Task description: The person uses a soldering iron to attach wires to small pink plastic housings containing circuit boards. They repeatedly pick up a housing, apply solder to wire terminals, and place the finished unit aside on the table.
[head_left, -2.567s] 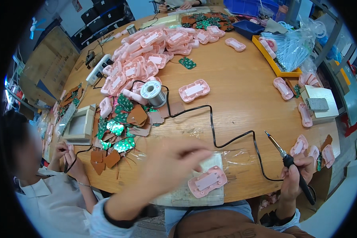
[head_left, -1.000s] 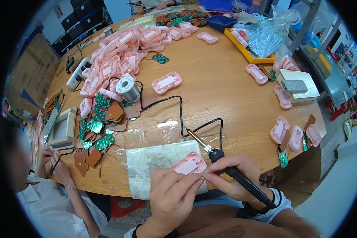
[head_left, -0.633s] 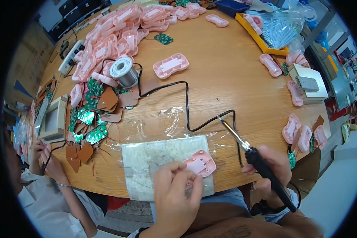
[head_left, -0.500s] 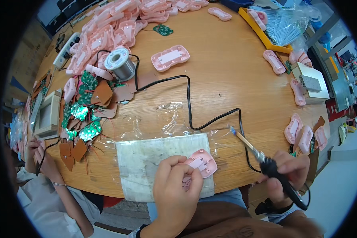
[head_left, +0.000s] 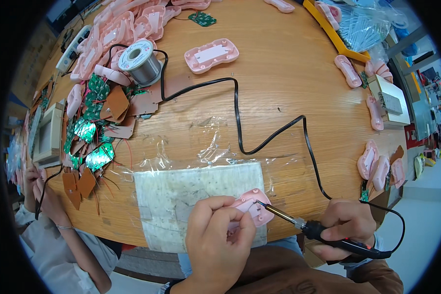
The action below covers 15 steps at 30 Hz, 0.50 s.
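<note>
My left hand grips a pink plastic shell over the pale work mat; its fingers hide the shell's near end. A white strip with small metal parts lies inside the shell. My right hand is closed round the black handle of a soldering iron. The iron points left, and its tip reaches the metal parts inside the shell; whether it touches them I cannot tell. Its black cord loops behind my right hand and runs across the table. Another pink shell lies open side up farther back.
A solder spool stands at the left, beside green circuit boards and brown plates. Pink shells are heaped behind it. A yellow-edged tray sits far right, near a metal box. Another person's hands are at the left edge.
My right hand has swung the soldering iron down and left, so its tip is now at the shell. My left hand keeps its grip. The view has shifted slightly.
</note>
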Available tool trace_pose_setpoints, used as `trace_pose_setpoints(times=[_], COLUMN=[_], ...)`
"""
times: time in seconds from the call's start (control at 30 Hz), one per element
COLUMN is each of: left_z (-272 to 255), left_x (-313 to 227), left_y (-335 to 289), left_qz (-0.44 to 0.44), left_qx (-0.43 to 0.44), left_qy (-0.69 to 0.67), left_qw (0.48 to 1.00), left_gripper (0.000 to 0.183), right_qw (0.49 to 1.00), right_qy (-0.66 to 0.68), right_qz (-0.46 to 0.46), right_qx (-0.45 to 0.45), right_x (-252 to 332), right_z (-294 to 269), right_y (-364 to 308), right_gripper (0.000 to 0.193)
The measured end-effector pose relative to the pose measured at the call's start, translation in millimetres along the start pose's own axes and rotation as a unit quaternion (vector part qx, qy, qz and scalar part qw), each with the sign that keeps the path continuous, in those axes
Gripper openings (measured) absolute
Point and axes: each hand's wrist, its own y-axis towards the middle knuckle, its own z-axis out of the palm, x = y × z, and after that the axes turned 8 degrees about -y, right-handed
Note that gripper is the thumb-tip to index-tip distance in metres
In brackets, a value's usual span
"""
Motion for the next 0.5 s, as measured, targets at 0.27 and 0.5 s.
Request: trace_pose_setpoints(times=[0.27,0.5], left_z=[-1.1,-1.8], left_x=[2.1,2.3], left_y=[3.5,3.5], left_qz=[0.079,0.093], left_qx=[-0.021,-0.017], left_qy=[0.022,0.030], left_qw=[0.996,0.995], left_gripper=[0.013,0.013], right_qw=[0.999,0.999], right_qy=[-0.017,-0.007], right_qz=[0.027,0.039], right_qx=[-0.003,0.003], right_x=[1.1,0.2], right_z=[-0.4,0.4], right_y=[-0.7,0.6], right_gripper=[0.027,0.024])
